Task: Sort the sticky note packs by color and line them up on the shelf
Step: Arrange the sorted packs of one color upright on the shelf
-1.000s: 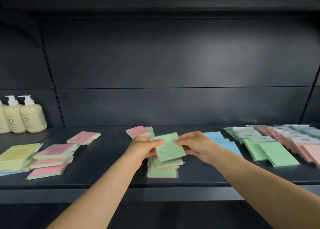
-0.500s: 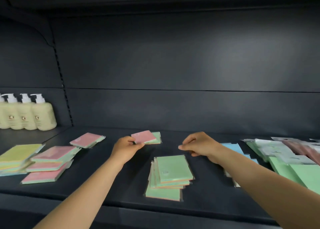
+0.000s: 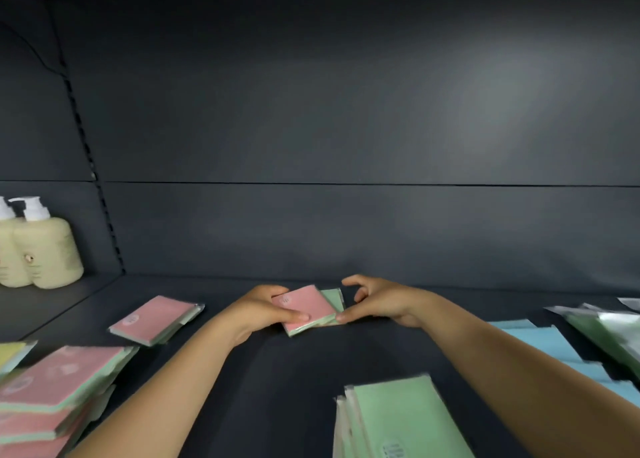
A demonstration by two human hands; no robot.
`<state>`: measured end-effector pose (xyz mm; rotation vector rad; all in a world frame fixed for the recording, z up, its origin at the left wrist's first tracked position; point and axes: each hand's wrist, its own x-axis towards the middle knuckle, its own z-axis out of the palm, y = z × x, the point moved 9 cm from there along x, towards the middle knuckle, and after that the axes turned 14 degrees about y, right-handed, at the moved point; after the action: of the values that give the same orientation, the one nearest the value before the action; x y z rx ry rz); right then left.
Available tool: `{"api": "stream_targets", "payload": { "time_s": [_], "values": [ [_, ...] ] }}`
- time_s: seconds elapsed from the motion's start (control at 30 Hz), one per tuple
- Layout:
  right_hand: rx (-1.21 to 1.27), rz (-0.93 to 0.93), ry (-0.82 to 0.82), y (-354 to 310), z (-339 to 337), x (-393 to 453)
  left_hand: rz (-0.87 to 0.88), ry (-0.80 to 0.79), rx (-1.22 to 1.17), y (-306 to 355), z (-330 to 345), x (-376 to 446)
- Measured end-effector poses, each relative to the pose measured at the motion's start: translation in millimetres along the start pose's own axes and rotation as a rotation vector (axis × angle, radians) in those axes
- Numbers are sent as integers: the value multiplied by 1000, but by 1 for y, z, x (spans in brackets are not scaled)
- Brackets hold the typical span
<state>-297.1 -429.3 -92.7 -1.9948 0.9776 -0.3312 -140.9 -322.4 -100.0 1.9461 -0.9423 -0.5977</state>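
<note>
We hold the pink sticky note pack [image 3: 304,307] at the back of the shelf [image 3: 301,364]: our left hand [image 3: 259,310] pinches its left edge, our right hand [image 3: 377,302] touches the right corner, fingers loose. It overlaps a green pack [image 3: 334,298] behind-right, long axis slanting toward the right hand.

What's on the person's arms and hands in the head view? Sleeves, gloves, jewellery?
Nothing visible. The left hand and right hand are bare: no gloves, and no rings can be made out. Both forearms are uncovered up to the frame edge: no sleeves, watch, bands or markings in sight. The image is slightly blurred, so small items could be missed.
</note>
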Motion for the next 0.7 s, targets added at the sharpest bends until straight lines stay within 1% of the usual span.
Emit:
{"api": "stream_targets", "payload": {
  "time_s": [0.07,0.13,0.2,0.37,0.47,0.6,0.7],
  "values": [
    [-29,-6,-31,-5,4,9,29,-50,-56,4,0,3],
    [-55,-13,-35,-8,5,20,26,-59,-182,4,-6,8],
    [-86,-21,-45,-11,6,26,-12,-47,-331,0,-12,12],
    [-135,-8,-87,-12,13,34,-160,82,-666,-13,-21,23],
    [-93,32,-51,-10,11,38,-192,136,-734,-15,-23,24],
    [8,62,38,-7,4,36,-185,173,-771,-13,-25,22],
    [133,83,140,-3,-5,33,-172,196,-794,-10,-26,19]
  ]
}}
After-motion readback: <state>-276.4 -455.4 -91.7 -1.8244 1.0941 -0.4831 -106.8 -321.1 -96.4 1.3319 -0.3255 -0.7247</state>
